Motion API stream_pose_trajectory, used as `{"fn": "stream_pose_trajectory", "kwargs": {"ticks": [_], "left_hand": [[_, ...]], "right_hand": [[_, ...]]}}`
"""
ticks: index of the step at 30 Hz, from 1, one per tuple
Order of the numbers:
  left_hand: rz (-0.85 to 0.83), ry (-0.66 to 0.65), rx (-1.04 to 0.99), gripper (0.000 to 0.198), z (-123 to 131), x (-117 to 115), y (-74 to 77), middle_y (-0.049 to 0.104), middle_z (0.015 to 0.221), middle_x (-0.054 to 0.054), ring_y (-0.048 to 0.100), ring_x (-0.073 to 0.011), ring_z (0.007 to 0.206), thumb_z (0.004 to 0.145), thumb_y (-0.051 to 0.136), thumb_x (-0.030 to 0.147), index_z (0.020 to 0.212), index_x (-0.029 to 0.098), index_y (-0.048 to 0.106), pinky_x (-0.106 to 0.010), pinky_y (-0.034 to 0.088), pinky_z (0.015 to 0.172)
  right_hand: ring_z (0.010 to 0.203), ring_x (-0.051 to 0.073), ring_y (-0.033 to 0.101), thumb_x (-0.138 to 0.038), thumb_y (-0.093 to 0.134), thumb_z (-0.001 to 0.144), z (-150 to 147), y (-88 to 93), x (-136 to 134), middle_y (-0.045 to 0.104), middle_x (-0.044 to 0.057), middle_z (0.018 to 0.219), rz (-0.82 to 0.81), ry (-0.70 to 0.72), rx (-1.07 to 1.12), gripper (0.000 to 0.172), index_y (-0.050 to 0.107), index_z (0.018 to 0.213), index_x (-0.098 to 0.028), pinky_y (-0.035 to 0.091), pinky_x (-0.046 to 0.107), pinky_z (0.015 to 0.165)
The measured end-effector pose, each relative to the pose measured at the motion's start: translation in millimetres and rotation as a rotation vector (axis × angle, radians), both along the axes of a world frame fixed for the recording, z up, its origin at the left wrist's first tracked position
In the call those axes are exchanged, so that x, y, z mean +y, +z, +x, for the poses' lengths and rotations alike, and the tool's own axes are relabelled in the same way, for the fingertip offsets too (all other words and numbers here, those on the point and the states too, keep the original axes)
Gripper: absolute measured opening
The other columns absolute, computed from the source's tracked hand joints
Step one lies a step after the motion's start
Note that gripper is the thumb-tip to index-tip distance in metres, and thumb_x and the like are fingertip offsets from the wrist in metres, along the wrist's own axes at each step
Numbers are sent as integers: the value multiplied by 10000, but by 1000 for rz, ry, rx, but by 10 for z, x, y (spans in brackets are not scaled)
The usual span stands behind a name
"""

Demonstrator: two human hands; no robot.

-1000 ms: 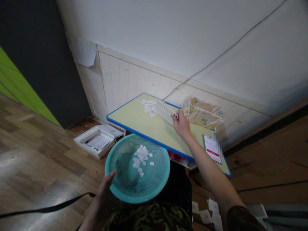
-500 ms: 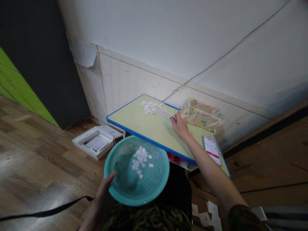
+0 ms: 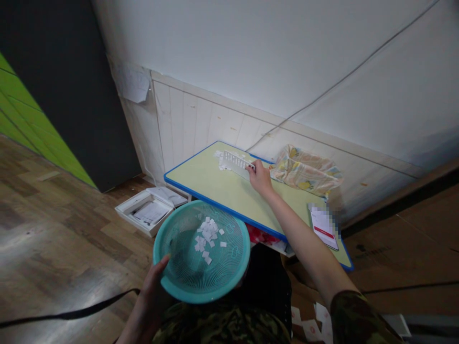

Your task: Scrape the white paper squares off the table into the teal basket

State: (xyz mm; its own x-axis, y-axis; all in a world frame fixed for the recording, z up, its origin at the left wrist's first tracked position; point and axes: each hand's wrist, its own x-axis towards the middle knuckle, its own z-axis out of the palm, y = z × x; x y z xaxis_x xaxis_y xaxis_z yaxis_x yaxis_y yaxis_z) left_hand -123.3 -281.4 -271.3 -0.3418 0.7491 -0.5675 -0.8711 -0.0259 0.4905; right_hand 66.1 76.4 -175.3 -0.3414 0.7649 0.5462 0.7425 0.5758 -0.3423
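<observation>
My left hand (image 3: 157, 274) grips the left rim of a round turquoise plastic colander (image 3: 233, 267), its thumb over the edge. Inside the colander lies a loose pile of small white paper squares (image 3: 208, 234). My right hand (image 3: 260, 177) is closed on one end of a white slotted plastic piece (image 3: 238, 163), which stands on edge over the pale yellow tabletop. More white paper pieces (image 3: 224, 165) lie at the table's far left corner, partly hidden behind the slotted piece. The colander is held below the front edge of the table (image 3: 211, 186).
A cloth-lined basket (image 3: 308, 172) stands at the table's back, against the wall. A phone (image 3: 323, 227) lies at its right end. On the floor are an open white box (image 3: 143, 212) at left and printed papers (image 3: 311, 329) at right. A cable (image 3: 322, 93) crosses the wall.
My right hand has moved a little left and away from me, bringing the slotted piece over the paper pieces on the table. My left hand still holds the colander.
</observation>
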Motion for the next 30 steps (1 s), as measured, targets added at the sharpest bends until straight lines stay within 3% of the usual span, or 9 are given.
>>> {"fn": "stream_pose_trajectory", "kwargs": {"ticks": [9, 15, 20, 25, 30], "left_hand": [[41, 3, 29, 633, -1, -55, 172, 807, 1212, -126, 670, -420, 1247, 850, 759, 238, 1467, 173, 639, -547, 534, 1071], [34, 10, 6, 654, 14, -33, 196, 812, 1173, -139, 683, -430, 1218, 822, 773, 234, 1459, 148, 648, -543, 533, 1068], [21, 9, 21, 670, 13, -31, 203, 805, 1189, -149, 678, -451, 1217, 779, 812, 256, 1424, 136, 679, -547, 549, 1048], [-5, 11, 34, 680, -17, -20, 70, 807, 1195, -138, 670, -461, 1224, 763, 831, 296, 1415, 162, 690, -566, 547, 1045], [0, 3, 0, 709, -37, 7, -115, 815, 1159, -150, 691, -455, 1191, 770, 820, 262, 1450, 145, 659, -553, 565, 1026]], "right_hand": [[732, 235, 598, -410, 537, 952, 2, 26, -37, 608, 12, 763, -6, 130, 129, 159, 526, 953, -251, 335, 303, 671], [691, 208, 563, -410, 547, 942, -154, 65, -158, 579, -10, 740, 5, 168, 194, 159, 521, 932, -253, 337, 296, 672], [674, 211, 558, -397, 531, 961, -342, 51, -258, 584, -9, 732, -16, 195, 121, 143, 533, 952, -255, 321, 300, 667], [747, 247, 602, -337, 501, 974, -439, 37, -72, 642, 33, 808, 20, 69, 59, 110, 545, 1002, -240, 302, 314, 681], [801, 272, 613, -324, 492, 973, -328, 32, 91, 677, 70, 874, 50, -122, 107, 118, 551, 1018, -233, 310, 323, 693]]}}
